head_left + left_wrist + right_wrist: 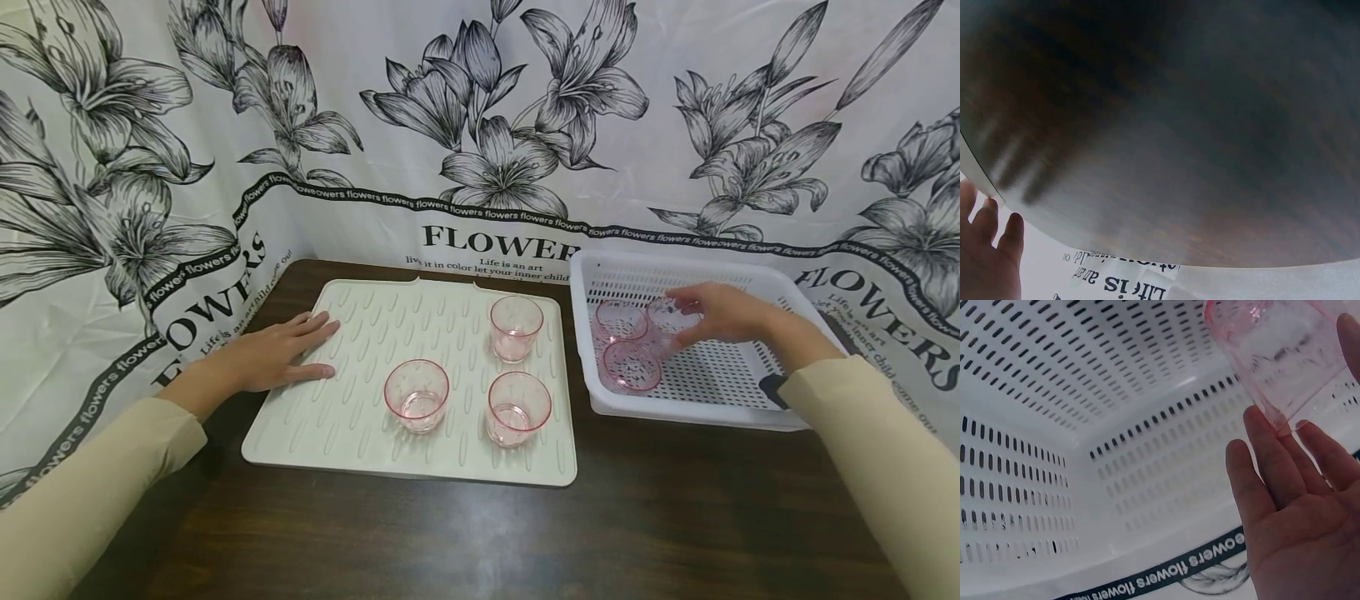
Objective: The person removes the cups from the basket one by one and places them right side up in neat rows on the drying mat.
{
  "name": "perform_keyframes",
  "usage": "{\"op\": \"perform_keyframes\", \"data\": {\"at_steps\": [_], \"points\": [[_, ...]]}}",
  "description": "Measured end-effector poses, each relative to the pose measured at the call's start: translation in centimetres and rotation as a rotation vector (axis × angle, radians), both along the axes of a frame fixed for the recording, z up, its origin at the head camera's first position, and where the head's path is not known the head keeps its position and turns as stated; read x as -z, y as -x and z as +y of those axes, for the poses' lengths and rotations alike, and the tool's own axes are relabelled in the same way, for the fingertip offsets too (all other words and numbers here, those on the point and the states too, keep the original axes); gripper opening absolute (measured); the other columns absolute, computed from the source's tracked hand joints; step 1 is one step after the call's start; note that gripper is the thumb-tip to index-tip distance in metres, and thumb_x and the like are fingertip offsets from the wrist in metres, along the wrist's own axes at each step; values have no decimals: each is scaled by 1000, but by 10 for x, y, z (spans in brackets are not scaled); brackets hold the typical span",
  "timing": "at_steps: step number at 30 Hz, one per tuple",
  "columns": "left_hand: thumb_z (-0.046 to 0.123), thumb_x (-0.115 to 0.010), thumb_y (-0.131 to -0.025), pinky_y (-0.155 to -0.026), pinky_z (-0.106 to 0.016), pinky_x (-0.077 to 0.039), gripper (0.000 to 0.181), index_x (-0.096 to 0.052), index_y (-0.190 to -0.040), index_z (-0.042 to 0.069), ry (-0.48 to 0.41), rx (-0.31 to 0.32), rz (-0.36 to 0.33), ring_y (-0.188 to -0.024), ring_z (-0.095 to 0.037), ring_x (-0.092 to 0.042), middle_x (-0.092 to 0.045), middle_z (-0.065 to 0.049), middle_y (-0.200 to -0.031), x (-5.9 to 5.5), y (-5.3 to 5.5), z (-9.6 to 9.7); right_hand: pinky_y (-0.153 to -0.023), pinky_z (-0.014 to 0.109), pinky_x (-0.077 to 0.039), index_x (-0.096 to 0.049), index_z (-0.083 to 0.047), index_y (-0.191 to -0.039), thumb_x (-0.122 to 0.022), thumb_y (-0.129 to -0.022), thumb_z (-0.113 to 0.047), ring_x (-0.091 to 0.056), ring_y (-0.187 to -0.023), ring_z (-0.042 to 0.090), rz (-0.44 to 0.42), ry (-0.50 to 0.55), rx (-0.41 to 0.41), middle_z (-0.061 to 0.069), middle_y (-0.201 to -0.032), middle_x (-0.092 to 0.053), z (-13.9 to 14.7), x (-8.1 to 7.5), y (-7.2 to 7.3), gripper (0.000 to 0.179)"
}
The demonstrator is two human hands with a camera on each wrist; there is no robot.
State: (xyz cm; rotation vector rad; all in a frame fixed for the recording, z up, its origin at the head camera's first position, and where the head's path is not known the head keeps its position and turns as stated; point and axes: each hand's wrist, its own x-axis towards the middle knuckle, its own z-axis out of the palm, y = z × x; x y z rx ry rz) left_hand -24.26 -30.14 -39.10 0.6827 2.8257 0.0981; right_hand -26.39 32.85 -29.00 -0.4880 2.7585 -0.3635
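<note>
- The left hand lies with fingers spread and relaxed, holding nothing, on the left edge of the white mat.
- The right hand reaches over the right edge of the white basket and grasps a glass between thumb and fingers.
- That glass is inside the basket, towards its far left part; in the right wrist view the fingertips touch the edge of the clear, pink-tinted glass.
- Two more glasses are in the basket close to its left edge: a back glass nearer the far left corner and a front glass nearer the near left corner.
- Three pink-rimmed glasses stand upright on the mat, apart from each other: one glass by the far right corner, another glass by the near right corner, and a third glass towards the middle of the near edge.
- Mat and basket sit side by side on the dark table, the basket just beyond the mat's right edge.
- A flower-printed cloth hangs along the table's far edge.
</note>
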Motion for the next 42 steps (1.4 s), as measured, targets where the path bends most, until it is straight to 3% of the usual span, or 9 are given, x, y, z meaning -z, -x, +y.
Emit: {"op": "perform_keyframes", "data": {"at_steps": [7, 22, 37, 42], "points": [[68, -47, -94, -109, -68, -27, 89, -25, -159, 11, -7, -2, 2, -148, -46, -16, -20, -19, -163, -1, -1, 1, -99, 66, -39, -37, 10, -147, -83, -82, -30, -47, -127, 53, 52, 26, 50, 36, -139, -48, 2, -21, 1, 89], [67, -48, -95, -108, -68, -27, 88, -25, -159, 10, -16, 8, 10, -147, -47, -17, -21, -20, -163, -1, -3, 0, -105, 67, -32, -32, 1, -153, -79, -85, -41, -41, -132, 52, 172, 101, 95, 31, -146, -44, -23, -50, -1, 94], [68, -47, -94, -108, -69, -28, 89, -25, -159, 11, -3, 0, 10, -148, -46, -17, -20, -20, -163, 0, -1, 0, -106, 61, -37, -36, -4, -154, -78, -86, -41, -49, -130, 47, 301, 182, -49, 23, -145, -51, -84, -66, -8, 87], [69, -47, -94, -107, -69, -28, 89, -25, -159, 12, -3, 0, 11, -148, -46, -17, -20, -20, -163, 1, -1, 0, -108, 58, -36, -37, -6, -154, -78, -87, -38, -48, -132, 44, 295, 225, -93, 21, -146, -51, -111, -67, -6, 84]]}}
